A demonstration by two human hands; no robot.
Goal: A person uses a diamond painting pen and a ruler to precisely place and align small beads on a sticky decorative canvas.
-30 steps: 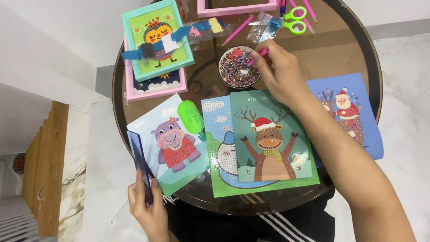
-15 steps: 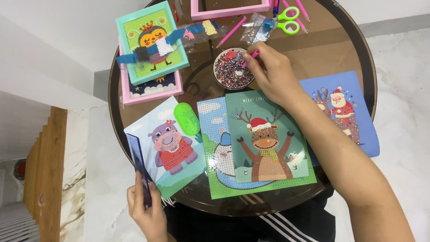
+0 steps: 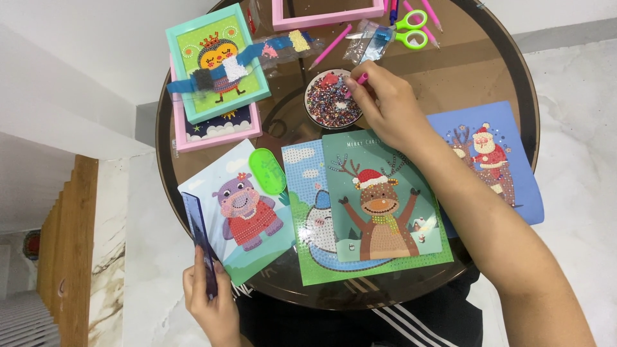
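My right hand (image 3: 385,106) grips a pink pen tool (image 3: 358,81), its tip over a round dish of mixed beads (image 3: 326,103). Just below the hand lies a reindeer picture sheet (image 3: 379,199) overlapping a green sheet with a white animal (image 3: 308,225). My left hand (image 3: 212,302) holds a dark blue ruler (image 3: 199,238) on edge at the table's near left rim, beside a hippo picture sheet (image 3: 247,212). A small green tray (image 3: 268,172) rests on the hippo sheet's top corner.
The round glass table (image 3: 488,71) also bears a Santa sheet (image 3: 495,157), a teal-framed bird picture (image 3: 215,61) stacked on a pink frame (image 3: 212,132), another pink frame (image 3: 321,16), green scissors (image 3: 411,29), pink pens (image 3: 331,46) and small bead bags (image 3: 373,42).
My right hand has shifted slightly, keeping the pink pen tip at the bead dish. The view has drifted a little. My left hand still holds the ruler.
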